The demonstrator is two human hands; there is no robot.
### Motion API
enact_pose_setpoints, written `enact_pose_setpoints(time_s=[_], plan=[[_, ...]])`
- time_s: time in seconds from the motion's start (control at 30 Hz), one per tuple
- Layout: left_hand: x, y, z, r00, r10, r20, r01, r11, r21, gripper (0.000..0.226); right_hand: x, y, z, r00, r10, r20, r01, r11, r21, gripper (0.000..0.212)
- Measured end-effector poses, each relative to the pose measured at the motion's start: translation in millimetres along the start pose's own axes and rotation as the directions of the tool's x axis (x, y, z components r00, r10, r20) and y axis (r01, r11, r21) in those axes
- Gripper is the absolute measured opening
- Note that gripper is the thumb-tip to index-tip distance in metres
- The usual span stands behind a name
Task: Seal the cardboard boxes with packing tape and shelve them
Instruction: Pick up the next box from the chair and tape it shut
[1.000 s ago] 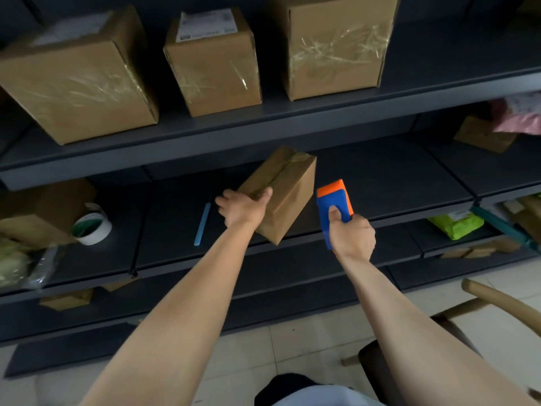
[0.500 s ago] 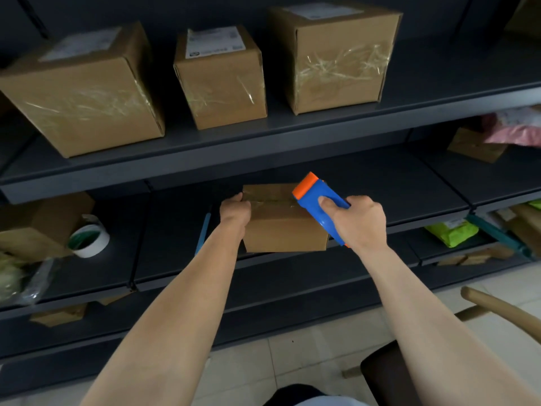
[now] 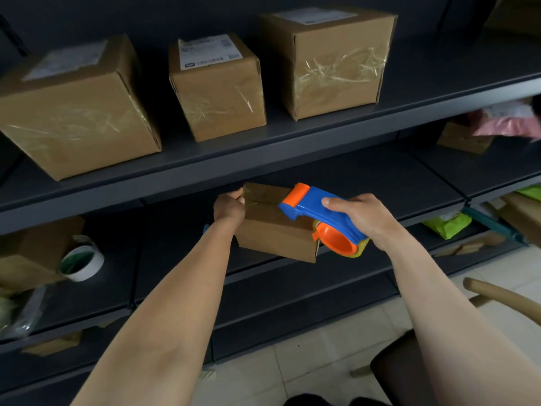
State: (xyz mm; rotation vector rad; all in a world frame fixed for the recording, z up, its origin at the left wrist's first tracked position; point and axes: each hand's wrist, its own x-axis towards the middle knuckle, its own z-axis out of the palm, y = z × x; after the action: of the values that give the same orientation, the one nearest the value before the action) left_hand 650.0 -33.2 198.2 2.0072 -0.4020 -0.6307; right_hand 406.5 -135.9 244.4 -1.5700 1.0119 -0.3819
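At frame centre, the left hand (image 3: 229,207) grips a small cardboard box (image 3: 275,234) by its left end; the right hand (image 3: 367,219) clasps a blue-orange tape dispenser (image 3: 319,215), roller on the box top.

One head-worn wide-angle camera looks forward and down, close to the dark shelving unit (image 3: 336,133). Shelves fill twelve o'clock; tiled floor (image 3: 307,358) lies at six.

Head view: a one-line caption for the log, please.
Left hand steadies small cardboard box while right hand runs blue-orange tape dispenser across its top.
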Motion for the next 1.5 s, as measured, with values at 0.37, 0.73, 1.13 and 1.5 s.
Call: enact_pose_setpoints(time_s=[0.37,0.73,1.13,1.5], plan=[[-22.6,11.0,5.5,0.957,0.251,-0.145,-0.178,0.903,0.391,0.028,19.9,4.0,-16.2,0.994,0.029,0.103,-0.020,0.996,-0.089,0.044],[-68.6,53.3,28.9,0.887,-0.081,0.455,0.305,0.843,-0.444,0.012,20.6,-4.8,-25.7,0.971,-0.077,0.228,0.072,0.997,0.029,0.069],[-68.1,51.0,30.5,0.862,-0.098,0.498,0.379,0.777,-0.502,0.014,11.9,-0.7,-27.2,0.970,-0.099,0.224,0.098,0.995,0.013,0.070],[-26.5,43.2,-0.5,0.949,-0.222,0.225,0.304,0.838,-0.454,0.011,6.8,0.9,-40.5,0.980,-0.031,0.194,0.069,0.980,-0.189,0.049]])
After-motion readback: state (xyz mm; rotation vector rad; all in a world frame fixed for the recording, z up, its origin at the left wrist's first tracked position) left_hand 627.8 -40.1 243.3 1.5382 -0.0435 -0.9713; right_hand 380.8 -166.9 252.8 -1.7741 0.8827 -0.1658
